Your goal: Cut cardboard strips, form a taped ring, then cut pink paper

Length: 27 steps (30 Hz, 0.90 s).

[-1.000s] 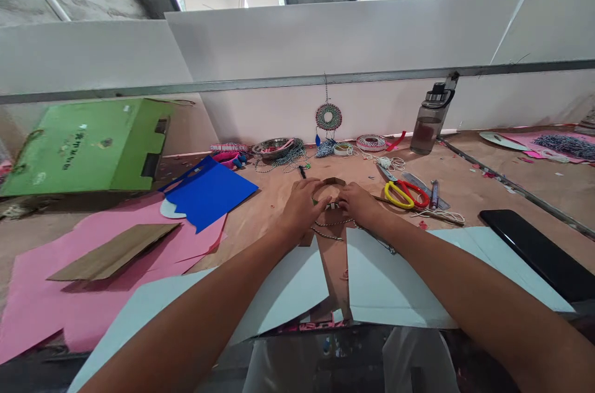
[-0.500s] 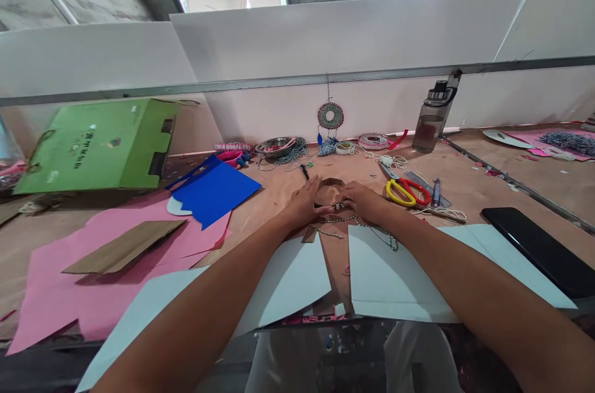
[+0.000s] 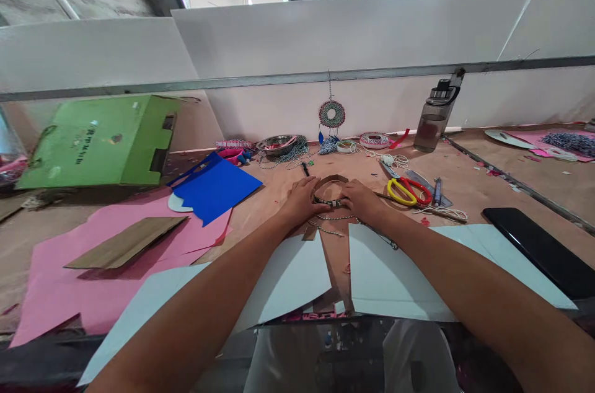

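Both hands hold a brown cardboard ring [image 3: 333,178] low over the middle of the table. Part of its near edge is wrapped in dark and light cord. My left hand [image 3: 301,201] is closed on the ring's left side. My right hand [image 3: 361,199] grips the opposite side, its fingertips by the wrapped stretch. From the ring a twisted cord [image 3: 332,233] trails toward me, running loosely over the table and onto white paper [image 3: 400,275]. A small brown cardboard piece [image 3: 309,233] lies under my left wrist. The fingers hide both sides of the ring.
Scissors [image 3: 402,190], a marker [image 3: 437,191] and a black phone [image 3: 539,250] lie to the right. A water bottle [image 3: 432,123] stands behind. Blue sheet [image 3: 220,185], pink paper [image 3: 116,244] and a green box [image 3: 95,145] are left. A finished woven ring [image 3: 331,114] hangs on the back wall.
The ring is tilted up slightly more, so its far rim and the wrapped near edge show better. My hands have stayed on its two sides, with small finger shifts.
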{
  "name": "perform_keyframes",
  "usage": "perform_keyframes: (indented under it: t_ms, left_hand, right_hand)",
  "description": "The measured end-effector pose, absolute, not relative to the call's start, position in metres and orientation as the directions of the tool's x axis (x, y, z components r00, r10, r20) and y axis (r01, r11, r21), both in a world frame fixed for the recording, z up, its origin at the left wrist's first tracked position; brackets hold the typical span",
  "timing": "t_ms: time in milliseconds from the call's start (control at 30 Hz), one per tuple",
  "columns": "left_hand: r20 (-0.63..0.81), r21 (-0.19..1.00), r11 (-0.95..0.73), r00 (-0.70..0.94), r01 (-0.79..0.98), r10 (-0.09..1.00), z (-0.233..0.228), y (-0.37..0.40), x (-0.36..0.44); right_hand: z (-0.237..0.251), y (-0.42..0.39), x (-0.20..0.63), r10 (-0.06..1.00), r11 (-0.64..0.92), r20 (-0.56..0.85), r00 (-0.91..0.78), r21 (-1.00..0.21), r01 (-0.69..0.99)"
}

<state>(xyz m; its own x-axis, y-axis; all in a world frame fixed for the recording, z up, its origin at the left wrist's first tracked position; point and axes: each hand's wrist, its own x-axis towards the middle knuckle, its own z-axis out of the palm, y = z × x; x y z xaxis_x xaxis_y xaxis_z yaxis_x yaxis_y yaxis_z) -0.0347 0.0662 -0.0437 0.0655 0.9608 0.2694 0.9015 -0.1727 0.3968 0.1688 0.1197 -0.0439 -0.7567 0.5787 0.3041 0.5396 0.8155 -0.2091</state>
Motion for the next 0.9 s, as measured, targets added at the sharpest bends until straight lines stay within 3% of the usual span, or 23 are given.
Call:
perform_keyframes:
  t_ms: [167, 267, 500, 600, 733, 900]
  left_hand:
    - [0.338, 0.412, -0.293, 0.154, 0.863, 0.928, -0.043, 0.069, -0.043]
    - [0.338, 0.453, -0.276, 0.123, 0.848, 0.933, -0.043, 0.071, -0.044]
    - [0.286, 0.603, -0.283, 0.129, 0.746, 0.949, -0.038, 0.06, -0.036]
    - [0.251, 0.719, -0.205, 0.026, 0.665, 0.968, -0.033, 0.055, -0.034]
    - [0.157, 0.87, -0.08, -0.118, 0.487, 0.981, -0.026, 0.054, -0.038]
    - [-0.059, 0.998, 0.059, -0.011, 0.007, 0.998, -0.017, 0.055, -0.045]
  right_hand:
    - [-0.043, 0.118, 0.168, 0.595, 0.804, 0.307, -0.743, -0.247, 0.542]
    - [-0.042, 0.118, 0.167, 0.605, 0.796, 0.307, -0.735, -0.26, 0.547]
    - [-0.04, 0.115, 0.166, 0.61, 0.792, 0.308, -0.73, -0.279, 0.544]
    - [-0.04, 0.114, 0.169, 0.591, 0.806, 0.336, -0.734, -0.279, 0.522]
    - [-0.037, 0.116, 0.173, 0.421, 0.906, 0.467, -0.777, -0.245, 0.344]
    - [-0.035, 0.12, 0.178, 0.299, 0.951, 0.576, -0.761, -0.244, 0.189]
